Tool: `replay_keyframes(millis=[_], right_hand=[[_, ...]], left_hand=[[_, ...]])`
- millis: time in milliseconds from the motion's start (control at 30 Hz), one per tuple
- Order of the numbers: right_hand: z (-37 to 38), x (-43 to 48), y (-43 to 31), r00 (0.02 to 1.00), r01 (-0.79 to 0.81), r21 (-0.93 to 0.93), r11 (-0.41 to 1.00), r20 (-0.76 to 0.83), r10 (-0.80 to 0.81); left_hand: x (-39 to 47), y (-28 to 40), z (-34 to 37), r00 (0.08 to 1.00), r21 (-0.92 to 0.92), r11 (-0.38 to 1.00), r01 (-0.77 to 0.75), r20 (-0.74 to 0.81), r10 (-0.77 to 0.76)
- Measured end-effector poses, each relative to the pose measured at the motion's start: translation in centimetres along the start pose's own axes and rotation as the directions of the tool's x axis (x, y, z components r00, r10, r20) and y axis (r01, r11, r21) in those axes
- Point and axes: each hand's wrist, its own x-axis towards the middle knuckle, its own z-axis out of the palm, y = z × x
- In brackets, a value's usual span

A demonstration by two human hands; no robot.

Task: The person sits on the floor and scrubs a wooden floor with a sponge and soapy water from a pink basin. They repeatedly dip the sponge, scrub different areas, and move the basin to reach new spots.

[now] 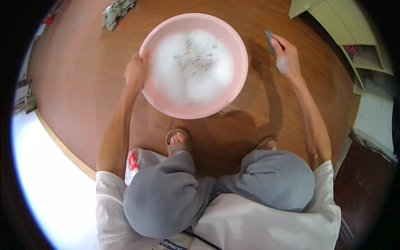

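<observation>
A round pink plastic basin is in front of me. White soap suds cover what it holds, with greyish bubbles near the middle; anything under the foam is hidden. My left hand grips the basin's left rim, its fingertips partly out of sight. Off to the right, apart from the basin, my right hand pinches a small grey scrubbing pad or cloth; its exact material is unclear. A blob of foam clings to this hand near the wrist.
A crumpled grey-green cloth lies on the brown wood-look floor at far left. Pale shelving stands at right. Beside my left knee is a clear plastic bag with red print. My slippered feet are below the basin.
</observation>
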Motion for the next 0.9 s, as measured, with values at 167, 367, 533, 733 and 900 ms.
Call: replay_keyframes(millis=[167, 367, 533, 733, 900], right_hand=[[8.2, 2.0, -12.4, 0.772, 0.425, 0.008, 0.905, 0.518, -0.367], [15.2, -2.4, -15.7, 0.616, 0.786, -0.586, 0.197, 0.771, -0.161], [16.8, -2.0, -15.2, 0.394, 0.592, -0.259, 0.763, 0.919, 0.007], [17.0, -2.2, -14.0, 0.596, 0.602, -0.153, 0.784, 0.739, -0.314], [17.3, -2.4, -12.9, 0.638, 0.436, -0.253, 0.864, 0.764, -0.098]], left_hand=[[-0.5, 0.7, -0.6, 0.998, 0.039, 0.997, 0.065, -0.01, -0.065], [-0.8, 1.4, -0.8, 0.996, -0.014, 0.996, 0.091, 0.017, -0.091], [-0.7, 1.1, -0.7, 0.995, -0.02, 0.995, 0.096, 0.011, -0.096], [-0.6, 1.3, -0.7, 0.997, -0.082, 0.995, 0.065, 0.038, -0.062], [-0.7, 1.1, -0.8, 0.998, -0.054, 0.997, 0.056, 0.041, -0.054]])
